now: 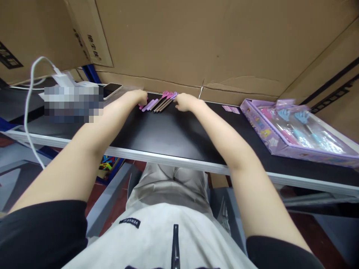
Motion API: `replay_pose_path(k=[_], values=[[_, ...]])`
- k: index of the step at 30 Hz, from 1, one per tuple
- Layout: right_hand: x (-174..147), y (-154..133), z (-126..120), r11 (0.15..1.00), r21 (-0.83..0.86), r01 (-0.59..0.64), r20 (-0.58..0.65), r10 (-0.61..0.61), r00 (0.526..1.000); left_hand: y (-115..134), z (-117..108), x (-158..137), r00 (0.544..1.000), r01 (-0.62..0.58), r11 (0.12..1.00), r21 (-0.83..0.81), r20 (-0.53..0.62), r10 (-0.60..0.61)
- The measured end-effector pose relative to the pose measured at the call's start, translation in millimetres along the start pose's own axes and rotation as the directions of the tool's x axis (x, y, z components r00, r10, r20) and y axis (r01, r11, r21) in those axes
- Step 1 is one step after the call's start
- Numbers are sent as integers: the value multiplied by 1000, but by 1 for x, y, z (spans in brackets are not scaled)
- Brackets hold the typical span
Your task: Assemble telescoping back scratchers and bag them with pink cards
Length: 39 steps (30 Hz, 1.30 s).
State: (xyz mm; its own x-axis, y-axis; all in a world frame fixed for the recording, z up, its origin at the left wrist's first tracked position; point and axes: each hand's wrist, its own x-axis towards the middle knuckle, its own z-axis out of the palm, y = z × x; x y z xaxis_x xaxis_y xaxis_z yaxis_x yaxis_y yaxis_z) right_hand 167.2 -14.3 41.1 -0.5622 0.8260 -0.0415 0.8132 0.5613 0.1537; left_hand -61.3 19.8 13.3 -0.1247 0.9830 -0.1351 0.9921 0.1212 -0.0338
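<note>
Near the back of the black table lies a slanted row of back scratchers (163,105) with brownish rods and small pink and purple claw-shaped heads. Purple handles (150,105) lie side by side just left of the rods. My left hand (139,97) is closed at the left end of the row, over a pink handle (140,107) that it partly hides. At the other end, my right hand (183,102) has its fingers curled against a purple claw head (175,94). Its fingertips are partly hidden.
On the right stands a purple box (272,144) of plastic-wrapped back scratchers with blue and pink parts. Small pink cards (230,109) lie left of it. A phone (112,90) and a white cable (26,108) are at the left. Cardboard (196,41) walls the back.
</note>
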Motion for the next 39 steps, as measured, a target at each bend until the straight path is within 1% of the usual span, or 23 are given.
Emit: replay_pose_path(k=[3,5,8,9,11,14,16,21,24,29,31,35,39], values=[[26,-28,3,997,-34,74,7,-74,997,2,0,-5,997,12,993,-120,-68,-20],[38,-41,5,992,-69,109,6,-109,994,-2,1,-7,997,13,966,-258,-68,-32],[52,-50,8,986,-125,106,-21,-109,994,-10,6,-12,998,22,875,-484,-38,-46],[55,-51,9,986,-135,97,-40,-103,994,-11,9,-13,997,23,844,-535,-45,-56],[60,-53,12,985,-143,94,-76,-106,992,-13,15,-16,991,1,813,-582,-106,-77],[64,-56,16,980,-150,132,-98,-147,984,-13,25,-15,974,-53,821,-569,-211,-84],[67,-57,17,978,-151,146,-107,-163,981,-14,31,-12,966,-72,834,-547,-245,-78],[77,-58,16,989,-107,100,-154,-116,981,-22,42,-2,951,-107,853,-510,-303,-62],[81,-60,11,996,-68,66,-120,-73,990,-24,44,0,947,-99,855,-508,-312,-76],[84,-65,8,1000,-9,20,-8,-20,1000,-22,45,0,940,-89,850,-520,-326,-101],[86,-68,13,1000,4,1,-14,-1,1000,-22,46,0,941,-73,866,-495,-321,-104],[90,-72,25,999,15,-31,-88,32,996,-23,46,1,954,-33,902,-430,-282,-99],[90,-71,31,1000,2,-28,-96,28,995,-26,48,3,947,-52,880,-473,-303,-107]])
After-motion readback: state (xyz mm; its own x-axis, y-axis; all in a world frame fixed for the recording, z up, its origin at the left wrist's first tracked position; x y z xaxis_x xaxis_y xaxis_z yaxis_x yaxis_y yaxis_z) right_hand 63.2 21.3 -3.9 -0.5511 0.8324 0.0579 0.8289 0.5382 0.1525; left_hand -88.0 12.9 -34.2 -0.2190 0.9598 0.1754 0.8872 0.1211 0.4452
